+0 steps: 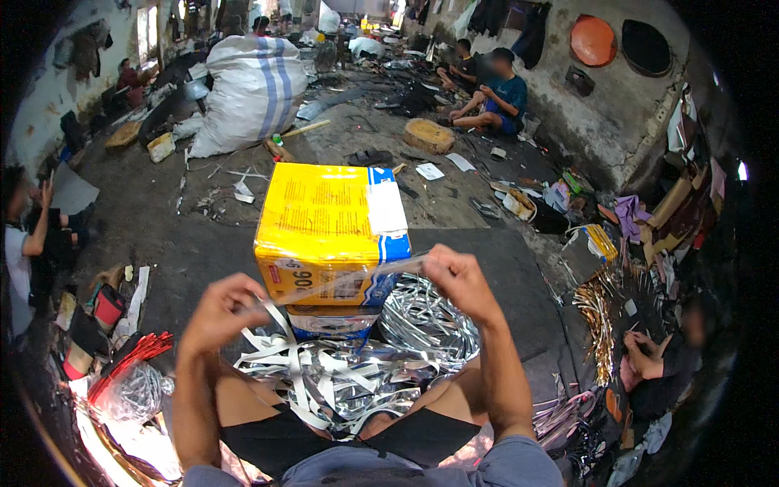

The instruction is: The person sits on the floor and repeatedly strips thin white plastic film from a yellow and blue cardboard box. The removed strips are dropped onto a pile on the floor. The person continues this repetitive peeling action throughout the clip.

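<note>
- Because the left hand (217, 312) and right hand (458, 280) stood well apart, a thin, shiny, pale strip (349, 281) ran nearly straight between them, before the near face of the yellow-and-blue cardboard box (312, 207); the spread probably kept it from sagging.
- Left: thumb and fingertips almost together, pinching the lower end; other fingers loosely curled, wrist bent inward.
- Right: raised higher, fingers curled in, pinching the other end; exact contact too small to tell.
- Both elbows bent, forearms (510, 385) upright outside the legs (247, 398).
- Loose heap of flat, curly silver strips (349, 381) lay between the legs and along the box's right side, likely for short reach.
- Box stood on the black floor mat (527, 292), well in from its right edge, probably placed to keep it near the hands.
</note>
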Tool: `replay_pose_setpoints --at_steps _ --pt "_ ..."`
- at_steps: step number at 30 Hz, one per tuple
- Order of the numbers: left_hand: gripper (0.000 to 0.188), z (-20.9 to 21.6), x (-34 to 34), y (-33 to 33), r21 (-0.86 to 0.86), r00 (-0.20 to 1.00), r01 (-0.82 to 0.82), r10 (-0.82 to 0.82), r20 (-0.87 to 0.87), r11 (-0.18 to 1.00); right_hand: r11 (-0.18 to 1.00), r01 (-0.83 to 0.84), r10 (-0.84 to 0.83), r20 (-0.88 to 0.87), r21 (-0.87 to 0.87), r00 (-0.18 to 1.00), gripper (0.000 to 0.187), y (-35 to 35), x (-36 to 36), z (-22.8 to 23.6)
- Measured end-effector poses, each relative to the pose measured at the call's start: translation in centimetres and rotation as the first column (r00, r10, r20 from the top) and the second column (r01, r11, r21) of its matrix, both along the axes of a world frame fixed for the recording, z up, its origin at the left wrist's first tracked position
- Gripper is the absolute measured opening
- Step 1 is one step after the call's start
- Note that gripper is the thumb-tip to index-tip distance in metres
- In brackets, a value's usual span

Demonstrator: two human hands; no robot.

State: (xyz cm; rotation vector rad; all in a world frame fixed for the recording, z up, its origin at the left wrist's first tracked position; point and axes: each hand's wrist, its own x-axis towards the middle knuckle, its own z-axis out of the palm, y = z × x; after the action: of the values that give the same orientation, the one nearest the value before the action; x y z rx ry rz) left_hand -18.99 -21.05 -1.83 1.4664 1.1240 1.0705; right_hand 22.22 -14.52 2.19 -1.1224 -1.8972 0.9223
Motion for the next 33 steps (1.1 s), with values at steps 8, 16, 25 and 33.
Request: replay_pose_setpoints --at_steps 8,16,25,33 --pt "0.023 5.4 -9.7 10.9 0.352 0.259 -0.253 0.414 -0.873 0.901 0.988 0.148 -0.15 0.06 0.032 0.987 0.024 10.0 -4.1 1.1" --pt "0.037 2.6 14.0 17.5 0.522 0.943 -0.031 0.198 -0.268 0.853 0.941 0.203 -0.282 0.296 0.272 0.913 0.029 10.9 -7.5 1.1" --pt "0.024 1.3 17.0 17.8 0.495 0.943 0.035 0.136 -0.304 0.868 0.888 0.155 -0.293 0.273 0.434 0.916 0.016 9.5 -4.8 0.4" --pt "0.012 1.4 17.3 17.5 0.656 0.879 0.246 0.12 -0.461 0.714 0.816 0.032 -0.256 0.311 0.578 0.915 0.018 8.7 -3.0 -0.6"
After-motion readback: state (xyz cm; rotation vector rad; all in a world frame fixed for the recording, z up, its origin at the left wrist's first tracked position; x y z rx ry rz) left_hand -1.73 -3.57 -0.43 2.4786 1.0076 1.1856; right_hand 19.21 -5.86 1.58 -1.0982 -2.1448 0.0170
